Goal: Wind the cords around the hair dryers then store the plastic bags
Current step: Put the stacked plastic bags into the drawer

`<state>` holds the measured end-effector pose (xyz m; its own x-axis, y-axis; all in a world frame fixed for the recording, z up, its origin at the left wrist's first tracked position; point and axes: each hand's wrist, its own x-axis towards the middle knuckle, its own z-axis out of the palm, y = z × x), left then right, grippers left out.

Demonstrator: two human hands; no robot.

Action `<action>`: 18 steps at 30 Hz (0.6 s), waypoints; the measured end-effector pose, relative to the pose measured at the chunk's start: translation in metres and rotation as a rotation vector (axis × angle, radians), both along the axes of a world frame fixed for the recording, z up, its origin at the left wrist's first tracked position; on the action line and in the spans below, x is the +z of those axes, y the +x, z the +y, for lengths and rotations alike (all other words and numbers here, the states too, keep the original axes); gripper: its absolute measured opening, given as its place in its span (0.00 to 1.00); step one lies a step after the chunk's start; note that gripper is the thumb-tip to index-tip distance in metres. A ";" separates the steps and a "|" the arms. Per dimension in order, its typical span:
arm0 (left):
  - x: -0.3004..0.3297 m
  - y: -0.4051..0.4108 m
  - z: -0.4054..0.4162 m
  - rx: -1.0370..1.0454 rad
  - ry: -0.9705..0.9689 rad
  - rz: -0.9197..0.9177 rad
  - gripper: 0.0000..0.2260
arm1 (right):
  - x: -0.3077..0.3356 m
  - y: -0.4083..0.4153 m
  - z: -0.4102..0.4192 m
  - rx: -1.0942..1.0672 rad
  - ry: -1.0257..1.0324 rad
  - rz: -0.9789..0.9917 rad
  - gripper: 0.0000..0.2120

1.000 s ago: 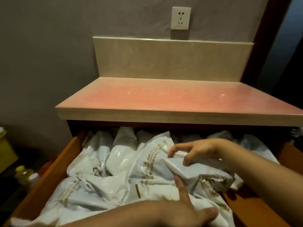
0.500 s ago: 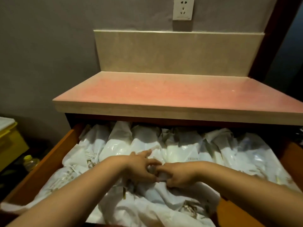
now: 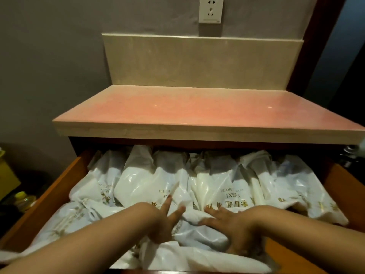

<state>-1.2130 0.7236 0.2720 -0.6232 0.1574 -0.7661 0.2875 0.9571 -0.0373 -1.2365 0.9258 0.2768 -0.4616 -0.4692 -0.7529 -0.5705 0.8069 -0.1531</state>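
An open wooden drawer [image 3: 59, 186] is filled with several white plastic bags [image 3: 138, 178] printed with gold hotel lettering. My left hand [image 3: 162, 220] lies flat on the bags near the drawer's middle, fingers straight and pointing away from me. My right hand [image 3: 231, 224] presses down on the bags just to the right of it, fingers spread. The two hands sit a short gap apart. No hair dryer or cord is in view.
A pink countertop [image 3: 197, 109] overhangs the drawer's back part, with a beige backsplash [image 3: 197, 62] and a wall socket [image 3: 211, 9] above. A yellow-capped bottle [image 3: 23, 200] and a yellow box [image 3: 6, 178] sit on the floor at left.
My hands have moved apart from touching each other and now press flat on the bags. The bags lie flatter in the drawer than a second ago.
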 end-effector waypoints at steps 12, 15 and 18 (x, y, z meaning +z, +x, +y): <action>0.043 -0.004 0.055 -0.260 -0.170 0.173 0.25 | 0.028 0.004 -0.003 -0.227 -0.280 0.076 0.28; 0.052 -0.012 0.074 -0.293 -0.073 0.285 0.25 | 0.036 0.014 0.007 -0.391 -0.318 0.243 0.28; 0.061 -0.021 0.096 -0.393 0.044 0.433 0.26 | 0.044 0.030 0.015 -0.521 -0.272 0.497 0.27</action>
